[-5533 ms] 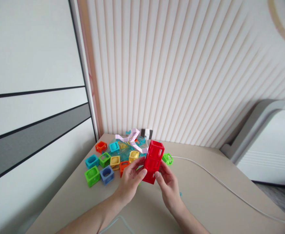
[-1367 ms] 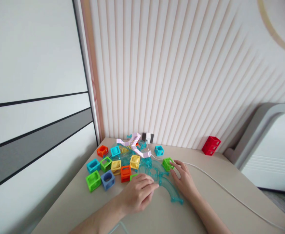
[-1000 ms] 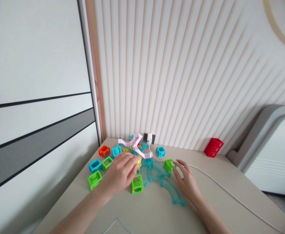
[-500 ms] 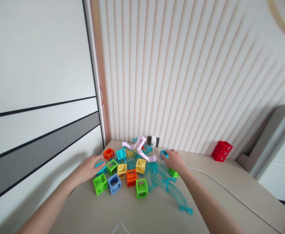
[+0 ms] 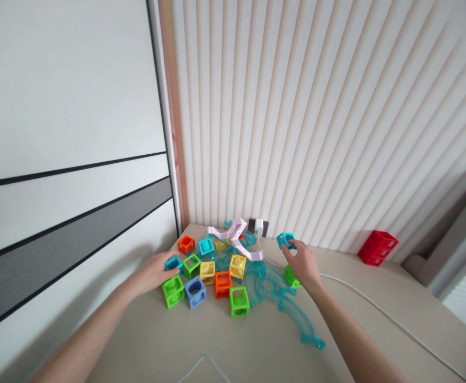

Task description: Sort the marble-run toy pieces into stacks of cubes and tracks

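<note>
My left hand (image 5: 156,272) has its fingers round a teal-blue open-sided cube block (image 5: 173,264) at the left edge of the pile. A green cube (image 5: 173,291) lies just in front of it, with another green cube (image 5: 192,265) to its right. My right hand (image 5: 302,261) grips a blue cube block (image 5: 285,240) between thumb and fingers, near the wall. Below that hand a green block (image 5: 292,277) shows, partly hidden by the wrist. Yellow cubes (image 5: 207,272), an orange cube (image 5: 223,284) and a periwinkle cube (image 5: 195,291) sit between the hands.
Translucent teal track pieces (image 5: 297,314) lie at the pile's right, and a pale purple zigzag piece (image 5: 239,239) rests on top. A white charger (image 5: 259,226) is plugged in at the wall; its cable (image 5: 360,295) crosses the table. A red block stack (image 5: 377,248) stands far right.
My right hand has picked up the blue cube and tilted it. My left fingers have spread round the teal-blue cube, which sits more level now. The view has shifted slightly.
</note>
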{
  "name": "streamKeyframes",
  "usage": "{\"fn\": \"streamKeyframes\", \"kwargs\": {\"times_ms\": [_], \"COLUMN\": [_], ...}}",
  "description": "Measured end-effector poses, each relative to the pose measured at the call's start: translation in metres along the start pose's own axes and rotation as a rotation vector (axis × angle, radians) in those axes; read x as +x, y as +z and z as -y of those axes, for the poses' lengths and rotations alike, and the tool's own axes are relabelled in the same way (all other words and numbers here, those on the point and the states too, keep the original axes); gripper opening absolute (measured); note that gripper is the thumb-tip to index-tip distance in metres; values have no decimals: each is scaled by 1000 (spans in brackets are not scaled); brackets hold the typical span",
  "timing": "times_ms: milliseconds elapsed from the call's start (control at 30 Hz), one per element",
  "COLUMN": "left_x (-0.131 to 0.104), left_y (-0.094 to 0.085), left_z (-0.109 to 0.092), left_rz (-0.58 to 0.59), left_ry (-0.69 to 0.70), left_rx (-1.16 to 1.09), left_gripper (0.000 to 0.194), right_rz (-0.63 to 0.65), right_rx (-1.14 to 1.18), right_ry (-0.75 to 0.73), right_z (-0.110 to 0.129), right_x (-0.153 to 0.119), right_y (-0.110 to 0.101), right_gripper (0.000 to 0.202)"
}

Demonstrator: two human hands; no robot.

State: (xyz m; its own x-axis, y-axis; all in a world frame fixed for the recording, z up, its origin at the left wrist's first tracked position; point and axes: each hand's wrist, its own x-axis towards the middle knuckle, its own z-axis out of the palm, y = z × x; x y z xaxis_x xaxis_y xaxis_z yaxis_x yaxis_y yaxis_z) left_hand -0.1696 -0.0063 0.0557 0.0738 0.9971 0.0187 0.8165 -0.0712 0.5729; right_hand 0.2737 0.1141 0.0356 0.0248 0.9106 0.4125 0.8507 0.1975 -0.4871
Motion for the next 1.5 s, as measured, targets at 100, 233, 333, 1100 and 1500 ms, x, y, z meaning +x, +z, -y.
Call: {"fn": "streamKeyframes", "kwargs": {"times_ms": [100,233,333,1100,1500], "left_x": [0,1,2,7,4], "left_y": [2,4,6,28,33], "left_z": [3,6,8,18,-1], "left_rz": [-3,-19,-20,-56,-249], "left_ry": [5,30,47,30,74], "left_rx": [22,31,45,428,576], "left_gripper": [43,44,43,52,25], "right_rz": [-72,-154,-159,-81,-82], "right_rx": [121,370,429,409,395], "right_ry": [-23,-55,-40,-87,-78], "right_z": [3,4,4,12,11], "right_x": [-23,-65,-88,-100,-102], "right_y": [-19,-36,-39,-35,-35], "right_gripper": [44,40,39,40,41]}}
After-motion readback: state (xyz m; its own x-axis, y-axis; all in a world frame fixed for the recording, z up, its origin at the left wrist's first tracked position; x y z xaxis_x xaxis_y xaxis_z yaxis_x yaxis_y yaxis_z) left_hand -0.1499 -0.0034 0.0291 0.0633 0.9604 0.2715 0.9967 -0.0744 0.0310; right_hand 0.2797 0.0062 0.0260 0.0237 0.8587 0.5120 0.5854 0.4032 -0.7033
